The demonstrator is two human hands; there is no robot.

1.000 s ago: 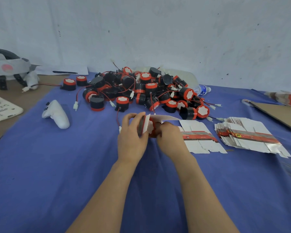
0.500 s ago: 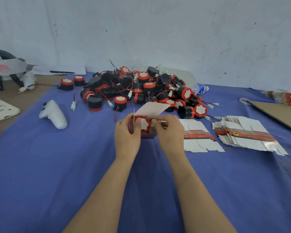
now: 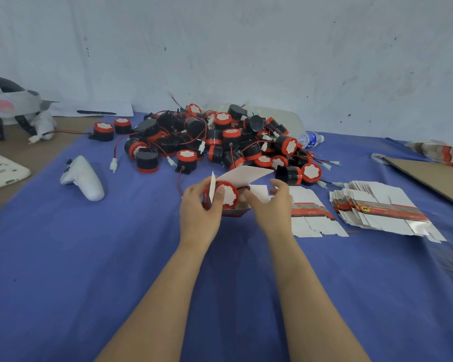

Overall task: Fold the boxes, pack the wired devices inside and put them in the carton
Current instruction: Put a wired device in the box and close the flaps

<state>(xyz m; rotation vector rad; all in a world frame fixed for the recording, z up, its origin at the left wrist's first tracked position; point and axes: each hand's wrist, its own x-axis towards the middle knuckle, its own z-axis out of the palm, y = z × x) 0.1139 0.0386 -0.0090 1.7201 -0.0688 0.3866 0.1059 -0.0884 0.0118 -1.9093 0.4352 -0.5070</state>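
Snagging is looming: left hand is gripping a red-and-white cardboard box around a red-capped black device; right hand is pinching its flap, red wire bulging beside that pinch

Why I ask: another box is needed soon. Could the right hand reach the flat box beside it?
Probably yes: the flat box lies uncovered beside the right hand, nothing between, though that hand pinches a flap.
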